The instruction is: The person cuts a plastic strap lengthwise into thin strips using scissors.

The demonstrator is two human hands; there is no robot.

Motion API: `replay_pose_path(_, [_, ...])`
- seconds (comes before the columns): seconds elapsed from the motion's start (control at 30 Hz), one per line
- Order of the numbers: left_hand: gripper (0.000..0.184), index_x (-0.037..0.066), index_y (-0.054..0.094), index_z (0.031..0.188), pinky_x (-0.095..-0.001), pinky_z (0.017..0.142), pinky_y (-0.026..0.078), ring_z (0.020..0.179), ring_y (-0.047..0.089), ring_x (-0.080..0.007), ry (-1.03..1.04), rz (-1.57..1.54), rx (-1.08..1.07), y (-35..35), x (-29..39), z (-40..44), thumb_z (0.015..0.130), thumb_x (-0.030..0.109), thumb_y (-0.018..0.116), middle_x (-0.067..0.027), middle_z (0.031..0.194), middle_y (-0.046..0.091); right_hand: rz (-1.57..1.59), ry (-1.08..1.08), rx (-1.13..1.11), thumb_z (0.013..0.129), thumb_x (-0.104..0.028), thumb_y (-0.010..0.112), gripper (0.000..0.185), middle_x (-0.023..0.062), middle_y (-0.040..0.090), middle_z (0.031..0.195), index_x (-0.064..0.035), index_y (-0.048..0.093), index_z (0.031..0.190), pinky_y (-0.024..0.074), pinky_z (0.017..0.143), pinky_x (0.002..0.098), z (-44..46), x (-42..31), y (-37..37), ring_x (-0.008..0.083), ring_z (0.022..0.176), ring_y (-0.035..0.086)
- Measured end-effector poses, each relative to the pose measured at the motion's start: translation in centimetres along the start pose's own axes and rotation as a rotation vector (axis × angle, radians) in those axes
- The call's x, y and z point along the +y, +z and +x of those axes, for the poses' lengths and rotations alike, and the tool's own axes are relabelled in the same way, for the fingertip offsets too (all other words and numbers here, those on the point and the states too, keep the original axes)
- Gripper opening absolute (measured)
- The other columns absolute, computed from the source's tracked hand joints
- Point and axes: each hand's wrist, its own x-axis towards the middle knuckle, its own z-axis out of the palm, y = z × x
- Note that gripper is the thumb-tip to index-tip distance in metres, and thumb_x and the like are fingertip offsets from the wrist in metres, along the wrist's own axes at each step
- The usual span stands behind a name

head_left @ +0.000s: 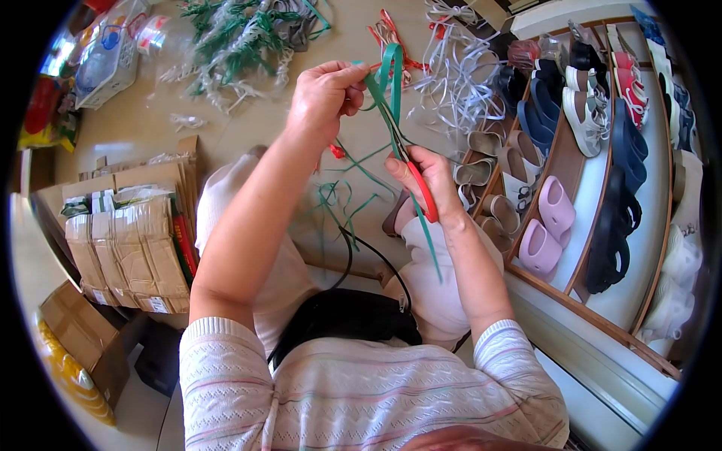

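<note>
Pinched between the thumb and fingers of my left hand (pixel 329 94) is a green ribbon (pixel 395 75), looped at the top. My right hand (pixel 430 179) grips scissors (pixel 423 188) with red handles, their blades pointing up toward the ribbon near my left hand. Whether the blades are apart or together is hard to make out. Strands of ribbon trail down past my right hand, one reaching over my right knee. More loose green strands (pixel 335 199) hang or lie between my knees. A black bag (pixel 346 319) with a strap rests on my lap.
A pile of green and clear strips (pixel 241 45) lies on the floor ahead, with white strips (pixel 459 75) and red strips (pixel 387 37) beside it. Shoes fill a wooden rack (pixel 564 282) on the right. Flattened cardboard (pixel 128 240) stands at left, near a white basket (pixel 113 56).
</note>
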Motion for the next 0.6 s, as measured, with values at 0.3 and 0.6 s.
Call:
replay_pose_path(0.3, [0.015,0.003,0.056,0.074,-0.0211,0.044,0.034,0.049,0.046,-0.0096,-0.041,0.016,-0.019,0.6,-1.3,-0.6,0.081,0.014,0.063,-0.0021,0.06,0.052,0.066,-0.013,-0.003,0.08,-0.023,0.067,0.025,-0.006,0.047,0.061,0.0,0.059,0.081,0.0339,0.049,0.0197,0.5,0.5,0.1,0.0037,0.057,0.039])
replay_pose_path(0.6, [0.011,0.002,0.057,0.078,-0.0205,0.044,0.032,0.05,0.046,-0.0084,-0.196,-0.234,-0.012,0.0,-0.8,0.3,0.081,0.011,0.062,-0.0002,0.06,0.049,0.108,0.095,-0.037,0.078,-0.023,0.069,0.024,-0.0066,0.046,0.061,-0.0009,0.059,0.081,0.0332,0.049,0.0181,-0.3,0.2,-0.5,0.0023,0.056,0.039])
